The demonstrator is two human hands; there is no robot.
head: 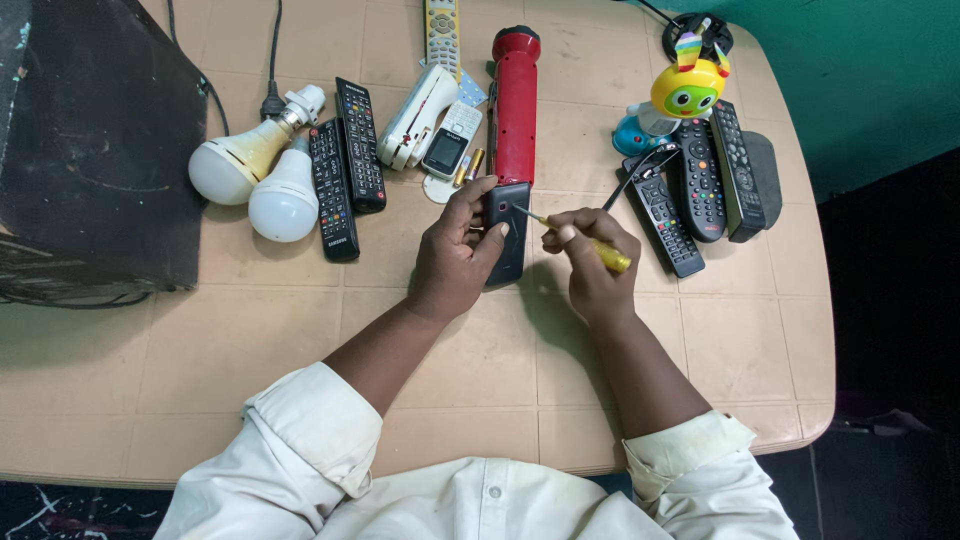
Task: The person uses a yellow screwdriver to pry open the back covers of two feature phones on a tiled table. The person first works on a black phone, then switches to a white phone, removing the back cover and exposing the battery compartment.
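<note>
On tan table point(300, 330), left hand point(455, 260) gripping slim black phone point(508, 235), right hand point(592, 268) pinching yellow-handled screwdriver point(600, 252)

Even, fairly bright overhead light fell on the beige tiled counter point(300, 330), which showed only short, soft shadows beneath the forearms. The two white round light bulbs point(250, 180) at ten o'clock carried mild glare. The floor at three o'clock sank into near black. Focus was sharp at centre; wide-lens distortion bowed the counter's edges outward.
</note>
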